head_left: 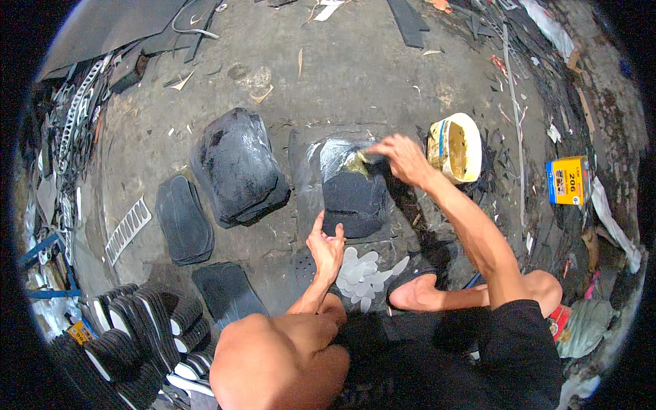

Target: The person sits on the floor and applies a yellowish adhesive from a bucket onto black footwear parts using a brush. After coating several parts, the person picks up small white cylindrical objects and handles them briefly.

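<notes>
In front of me a stack of black sheet pieces lies on a flat dark board. Its far part is smeared whitish, with a wet yellowish patch of glue. My right hand is over that far edge, fingers closed in a pinch; the small thing at the fingertips is too unclear to name. My left hand holds the near left corner of the black sheet between thumb and forefinger. Right of the stack stands a cream tub with yellowish glue inside.
A larger stack of black pieces and black sole-shaped sheets lie to the left. White oval cutouts sit near my feet. Many black soles are piled lower left. A yellow-blue box and scraps line the right.
</notes>
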Demonstrator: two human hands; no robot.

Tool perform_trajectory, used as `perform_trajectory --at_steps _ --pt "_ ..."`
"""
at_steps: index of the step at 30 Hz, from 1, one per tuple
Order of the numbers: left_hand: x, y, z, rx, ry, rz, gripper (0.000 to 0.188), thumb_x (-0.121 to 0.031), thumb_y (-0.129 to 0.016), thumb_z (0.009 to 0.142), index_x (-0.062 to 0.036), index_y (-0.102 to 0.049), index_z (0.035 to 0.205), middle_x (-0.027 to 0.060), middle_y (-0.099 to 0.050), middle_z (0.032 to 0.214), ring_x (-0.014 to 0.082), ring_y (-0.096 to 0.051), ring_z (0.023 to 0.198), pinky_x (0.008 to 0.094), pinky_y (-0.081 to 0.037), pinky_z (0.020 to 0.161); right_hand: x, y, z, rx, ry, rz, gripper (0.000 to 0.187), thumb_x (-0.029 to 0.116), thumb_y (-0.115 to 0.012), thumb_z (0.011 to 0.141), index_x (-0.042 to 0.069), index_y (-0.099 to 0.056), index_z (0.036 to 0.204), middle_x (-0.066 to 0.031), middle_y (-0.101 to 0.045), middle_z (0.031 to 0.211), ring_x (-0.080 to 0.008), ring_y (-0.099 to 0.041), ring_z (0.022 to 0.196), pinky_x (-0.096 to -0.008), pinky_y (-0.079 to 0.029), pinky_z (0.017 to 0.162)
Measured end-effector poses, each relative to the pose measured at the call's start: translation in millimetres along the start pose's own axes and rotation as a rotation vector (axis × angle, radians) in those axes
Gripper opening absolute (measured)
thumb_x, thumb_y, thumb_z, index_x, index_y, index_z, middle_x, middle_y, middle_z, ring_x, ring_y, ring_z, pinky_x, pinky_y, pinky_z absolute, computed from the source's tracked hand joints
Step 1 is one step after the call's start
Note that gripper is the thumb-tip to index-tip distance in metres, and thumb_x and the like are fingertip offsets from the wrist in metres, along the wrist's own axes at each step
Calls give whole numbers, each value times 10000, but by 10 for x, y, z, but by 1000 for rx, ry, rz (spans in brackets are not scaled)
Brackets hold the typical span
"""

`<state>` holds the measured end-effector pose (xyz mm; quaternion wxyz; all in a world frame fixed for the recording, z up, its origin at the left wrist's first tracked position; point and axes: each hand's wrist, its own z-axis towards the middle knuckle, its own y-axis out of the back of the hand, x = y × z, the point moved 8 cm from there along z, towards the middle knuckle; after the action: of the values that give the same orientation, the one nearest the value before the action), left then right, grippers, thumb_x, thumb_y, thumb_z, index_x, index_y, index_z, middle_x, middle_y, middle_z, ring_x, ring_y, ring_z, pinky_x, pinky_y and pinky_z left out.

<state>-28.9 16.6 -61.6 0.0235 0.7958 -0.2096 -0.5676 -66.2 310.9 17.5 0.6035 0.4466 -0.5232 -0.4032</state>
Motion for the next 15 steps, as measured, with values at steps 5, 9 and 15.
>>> perform_trajectory --at_steps 5,9,15 --pt "-139 20 5 25 -26 -20 556 -43 -766 923 56 -576 1436 138 -754 955 127 -680 599 302 -583 553 145 -74 -311 140 -56 48 524 7 -626 815 219 -684 1290 -139 -689 1034 -379 -673 1029 -506 -569 883" --pt "-136 -17 -30 -24 41 -154 534 -47 -755 929 40 -590 1429 77 -686 690 130 -702 604 319 -537 544 -15 107 295 -105 -82 94 452 25 -616 849 176 -680 1270 -159 -691 1038 -397 -666 1043 -515 -556 893" --pt "-480 9 -11 141 -22 153 431 -79 -710 969 83 -619 1358 198 -766 961 213 -730 684 377 -589 649 348 -26 258 13 -48 -9 432 31 -627 858 189 -700 1254 -118 -694 1046 -335 -667 1029 -463 -555 865"
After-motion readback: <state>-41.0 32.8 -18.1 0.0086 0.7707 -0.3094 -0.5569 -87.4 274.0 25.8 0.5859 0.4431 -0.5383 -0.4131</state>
